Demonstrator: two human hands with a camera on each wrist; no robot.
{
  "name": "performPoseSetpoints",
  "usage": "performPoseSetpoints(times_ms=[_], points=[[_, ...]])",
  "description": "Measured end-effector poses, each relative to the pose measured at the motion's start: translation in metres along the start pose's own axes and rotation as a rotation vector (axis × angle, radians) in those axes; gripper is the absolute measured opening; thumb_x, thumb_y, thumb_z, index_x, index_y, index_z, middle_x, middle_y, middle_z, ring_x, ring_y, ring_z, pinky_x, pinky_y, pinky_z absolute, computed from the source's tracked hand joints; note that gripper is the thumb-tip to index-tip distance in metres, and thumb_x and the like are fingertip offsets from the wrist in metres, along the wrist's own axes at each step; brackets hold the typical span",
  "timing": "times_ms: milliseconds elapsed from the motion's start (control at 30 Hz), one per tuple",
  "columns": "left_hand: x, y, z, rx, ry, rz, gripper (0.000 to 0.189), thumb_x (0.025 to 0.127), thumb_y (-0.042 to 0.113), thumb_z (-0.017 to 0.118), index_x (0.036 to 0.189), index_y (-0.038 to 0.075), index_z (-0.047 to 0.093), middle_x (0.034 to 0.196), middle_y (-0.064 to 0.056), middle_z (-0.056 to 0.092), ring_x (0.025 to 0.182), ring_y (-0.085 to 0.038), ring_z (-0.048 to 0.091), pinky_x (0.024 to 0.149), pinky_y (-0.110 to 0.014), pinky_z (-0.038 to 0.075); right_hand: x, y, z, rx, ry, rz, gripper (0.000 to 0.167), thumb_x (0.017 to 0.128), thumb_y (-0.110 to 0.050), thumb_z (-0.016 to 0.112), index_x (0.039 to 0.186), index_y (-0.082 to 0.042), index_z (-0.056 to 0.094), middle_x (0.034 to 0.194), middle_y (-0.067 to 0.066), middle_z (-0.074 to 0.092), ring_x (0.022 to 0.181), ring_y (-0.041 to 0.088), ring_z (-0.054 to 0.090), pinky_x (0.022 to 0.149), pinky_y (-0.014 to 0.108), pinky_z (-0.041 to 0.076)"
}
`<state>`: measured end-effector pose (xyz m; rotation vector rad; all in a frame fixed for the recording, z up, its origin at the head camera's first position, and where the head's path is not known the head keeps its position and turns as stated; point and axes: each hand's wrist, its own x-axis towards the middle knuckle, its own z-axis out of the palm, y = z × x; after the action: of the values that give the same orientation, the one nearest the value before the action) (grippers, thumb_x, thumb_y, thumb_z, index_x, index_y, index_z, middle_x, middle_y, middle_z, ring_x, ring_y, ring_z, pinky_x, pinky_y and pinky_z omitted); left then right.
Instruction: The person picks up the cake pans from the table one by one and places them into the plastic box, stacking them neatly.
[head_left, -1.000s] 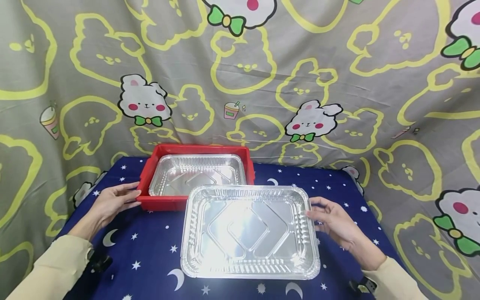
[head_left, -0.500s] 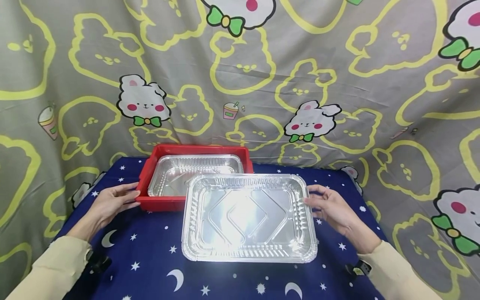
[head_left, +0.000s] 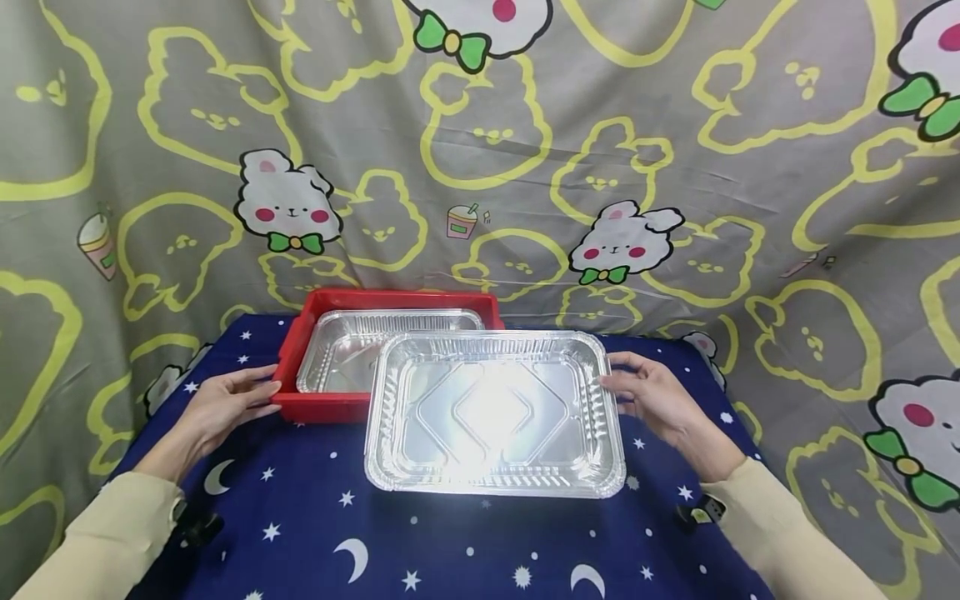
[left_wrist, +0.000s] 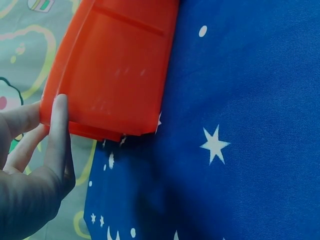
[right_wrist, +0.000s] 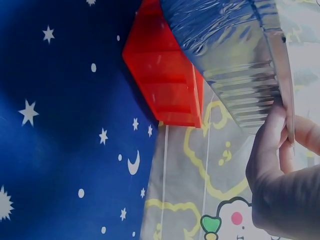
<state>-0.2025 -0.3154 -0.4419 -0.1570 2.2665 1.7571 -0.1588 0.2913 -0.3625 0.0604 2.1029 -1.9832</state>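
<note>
A foil tray (head_left: 487, 417) is held in the air by its right rim, pinched between the thumb and fingers of my right hand (head_left: 652, 400). In the head view its inside faces me, and it overlaps the front right part of a red bin (head_left: 330, 408). The right wrist view shows the ribbed side of this foil tray (right_wrist: 245, 95) above the table. A second foil tray (head_left: 322, 358) lies inside the bin, partly hidden. My left hand (head_left: 225, 408) grips the bin's left front corner; in the left wrist view its fingers (left_wrist: 59, 125) lie on the red rim.
The bin stands at the back left of a table with a dark blue cloth (head_left: 300, 533) printed with stars and moons. Behind and beside it hangs a grey curtain (head_left: 510, 192) with cartoon figures, close to the table's back edge.
My right hand has raised the foil tray and moved it farther back and slightly left, so it now covers more of the red bin. My left hand has stayed at the bin's corner.
</note>
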Motion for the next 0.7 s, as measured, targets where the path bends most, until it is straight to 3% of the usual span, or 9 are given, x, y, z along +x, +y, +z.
performPoseSetpoints(times_ms=[700], points=[[0.000, 0.001, 0.000, 0.013, -0.004, -0.003, 0.073, 0.107, 0.019, 0.062, 0.165, -0.003, 0.023, 0.167, -0.039, 0.024, 0.095, 0.009, 0.067, 0.099, -0.033, 0.063, 0.039, -0.016, -0.001, 0.046, 0.025, 0.010, 0.028, 0.102, -0.006, 0.066, 0.126, -0.013, 0.054, 0.090, -0.009, 0.076, 0.077, 0.006, 0.071, 0.074, 0.025, 0.063]])
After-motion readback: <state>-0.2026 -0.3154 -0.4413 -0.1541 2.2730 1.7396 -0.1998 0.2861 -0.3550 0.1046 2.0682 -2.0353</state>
